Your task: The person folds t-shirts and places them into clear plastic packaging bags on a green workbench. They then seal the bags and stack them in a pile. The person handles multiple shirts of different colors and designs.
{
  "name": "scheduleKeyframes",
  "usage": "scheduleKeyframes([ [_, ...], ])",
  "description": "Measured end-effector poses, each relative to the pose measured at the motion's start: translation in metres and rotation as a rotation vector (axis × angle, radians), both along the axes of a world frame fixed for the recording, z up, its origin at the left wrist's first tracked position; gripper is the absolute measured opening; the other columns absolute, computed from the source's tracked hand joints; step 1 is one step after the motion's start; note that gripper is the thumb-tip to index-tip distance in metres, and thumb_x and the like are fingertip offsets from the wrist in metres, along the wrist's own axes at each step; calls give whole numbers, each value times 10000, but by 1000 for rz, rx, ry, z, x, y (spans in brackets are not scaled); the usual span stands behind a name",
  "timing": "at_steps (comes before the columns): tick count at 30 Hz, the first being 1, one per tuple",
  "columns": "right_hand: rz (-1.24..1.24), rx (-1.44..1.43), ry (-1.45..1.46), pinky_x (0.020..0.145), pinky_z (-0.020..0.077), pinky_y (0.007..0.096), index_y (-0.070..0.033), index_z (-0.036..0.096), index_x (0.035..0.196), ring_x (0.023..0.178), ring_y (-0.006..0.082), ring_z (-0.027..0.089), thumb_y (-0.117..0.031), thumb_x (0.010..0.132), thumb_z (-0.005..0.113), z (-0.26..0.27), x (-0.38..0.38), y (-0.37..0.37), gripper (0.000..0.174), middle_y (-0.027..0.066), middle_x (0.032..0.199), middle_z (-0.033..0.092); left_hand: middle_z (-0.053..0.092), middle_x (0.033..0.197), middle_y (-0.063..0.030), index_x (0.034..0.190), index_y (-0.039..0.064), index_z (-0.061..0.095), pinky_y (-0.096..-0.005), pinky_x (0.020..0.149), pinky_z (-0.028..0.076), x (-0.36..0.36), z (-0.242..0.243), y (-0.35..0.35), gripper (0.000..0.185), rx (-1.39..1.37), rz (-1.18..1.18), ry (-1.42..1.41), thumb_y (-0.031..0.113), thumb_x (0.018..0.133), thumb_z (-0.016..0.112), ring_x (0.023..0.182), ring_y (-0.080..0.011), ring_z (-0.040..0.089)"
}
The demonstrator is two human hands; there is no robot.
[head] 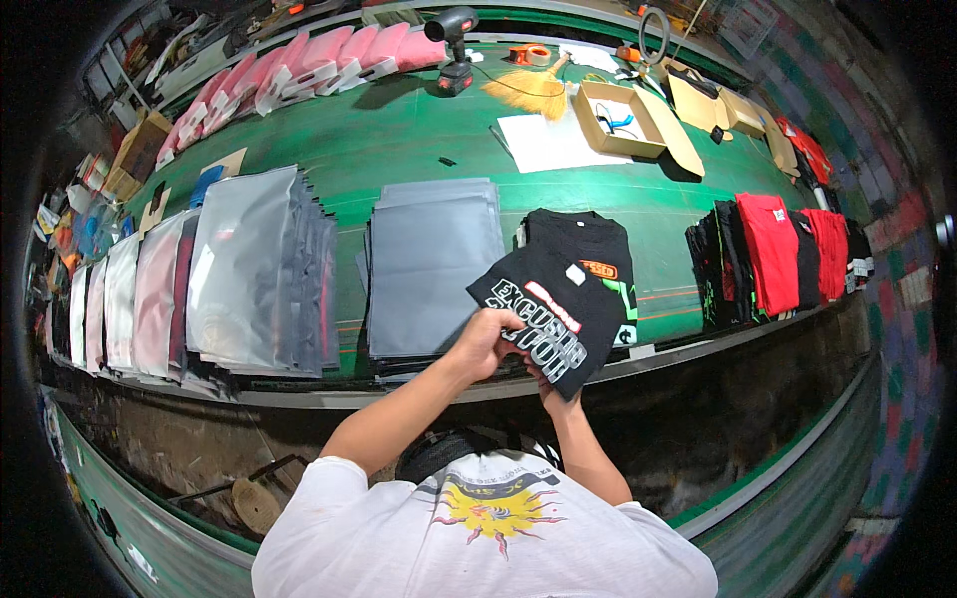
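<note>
A folded black garment with printed lettering [534, 321] is between my hands, tilted over the table's front edge. My left hand [490, 340] grips its left edge, thumb on top. My right hand [553, 389] holds it from below at the lower corner, its fingers partly hidden. Behind it lies a folded black T-shirt [579, 232] with orange and green prints, on other folded pieces. Left of that is a stack of grey translucent plastic bags [434, 247]. Farther left stands a thick pile of garments in clear bags [243, 269].
Folded red and black garments [766, 254] lie along the green table [344, 149] at the right. Pink bagged packs [321, 60] line the back left. A cordless heat gun or drill-like tool [452, 48], a straw hand broom [534, 90] and an open cardboard box [620, 127] are at the back.
</note>
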State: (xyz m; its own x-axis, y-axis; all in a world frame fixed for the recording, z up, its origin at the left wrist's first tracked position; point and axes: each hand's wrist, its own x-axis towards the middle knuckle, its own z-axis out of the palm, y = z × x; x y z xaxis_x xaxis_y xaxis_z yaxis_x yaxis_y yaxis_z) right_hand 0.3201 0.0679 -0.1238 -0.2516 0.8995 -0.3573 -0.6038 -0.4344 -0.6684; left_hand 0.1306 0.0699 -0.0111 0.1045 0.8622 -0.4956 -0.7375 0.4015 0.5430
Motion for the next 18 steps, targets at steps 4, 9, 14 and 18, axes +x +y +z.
scheduleKeyframes([
  [4, 35, -17, 293, 925, 546, 409, -1, 551, 1360, 1070, 286, 652, -496, 989, 528, 21, 2, 13, 619, 173, 1264, 645, 740, 957, -135, 989, -18, 689, -416, 828, 631, -54, -1, -35, 333, -95, -161, 107, 17, 684, 560, 845, -261, 740],
  [9, 131, 7, 525, 981, 533, 472, 4, 503, 1417, 1128, 330, 649, -536, 937, 624, 82, -13, 24, 733, 175, 1288, 643, 743, 922, -149, 1020, -18, 688, -423, 739, 645, -115, 7, -54, 355, -67, -154, -173, 96, 705, 570, 769, -270, 744],
  [14, 129, 58, -48, 837, 586, 411, -22, 595, 1256, 971, 263, 699, -160, 875, 640, 101, -48, 23, 408, 124, 1122, 698, 669, 1256, -212, 1288, -6, 627, -528, 1016, 498, -153, 7, -41, 583, 406, 253, -562, 479, 1004, 470, 1117, -367, 661],
  [18, 242, -186, 59, 736, 597, 374, -36, 694, 1052, 796, 239, 723, -160, 903, 669, 93, -79, 7, 196, 76, 940, 740, 579, 1424, -174, 1426, 24, 518, -518, 1146, 378, -150, 13, -45, 672, 222, 318, -420, 555, 1052, 346, 1297, -354, 557],
])
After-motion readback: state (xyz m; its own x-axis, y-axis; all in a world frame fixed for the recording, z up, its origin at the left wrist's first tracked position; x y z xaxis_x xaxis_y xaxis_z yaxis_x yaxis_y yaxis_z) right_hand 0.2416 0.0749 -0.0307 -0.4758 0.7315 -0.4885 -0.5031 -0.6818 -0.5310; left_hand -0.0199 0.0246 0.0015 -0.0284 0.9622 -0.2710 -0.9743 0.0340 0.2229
